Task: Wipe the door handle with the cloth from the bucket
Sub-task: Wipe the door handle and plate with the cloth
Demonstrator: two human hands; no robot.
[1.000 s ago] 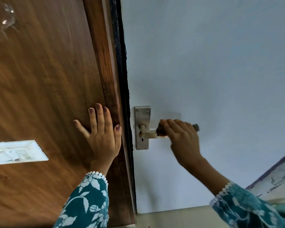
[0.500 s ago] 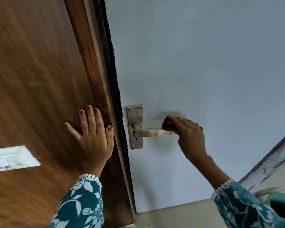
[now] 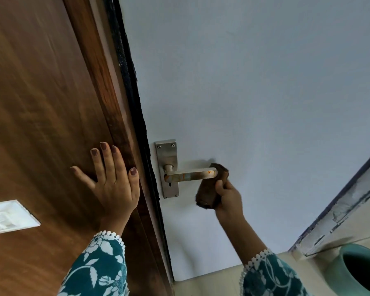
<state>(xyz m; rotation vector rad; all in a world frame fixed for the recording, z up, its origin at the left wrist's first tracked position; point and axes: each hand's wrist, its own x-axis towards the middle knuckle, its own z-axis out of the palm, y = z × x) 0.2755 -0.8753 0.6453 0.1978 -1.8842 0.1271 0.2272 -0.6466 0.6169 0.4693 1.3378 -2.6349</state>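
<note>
A green bucket (image 3: 359, 272) sits at the lower edge, below and to the right of the right hand (image 3: 228, 196), beside a teal floral sleeve (image 3: 269, 276). That hand is closed around a brown cloth (image 3: 209, 193), whose upper end touches the free tip of the metal door handle (image 3: 190, 175); the lever runs leftward from the cloth to a steel backplate (image 3: 167, 167) on the pale blue door (image 3: 254, 92). Across the dark door edge, the left hand (image 3: 113, 182) lies open, fingers spread flat against the brown wooden panel (image 3: 34, 103). A white switch plate (image 3: 8, 216) sits left of that hand.
</note>
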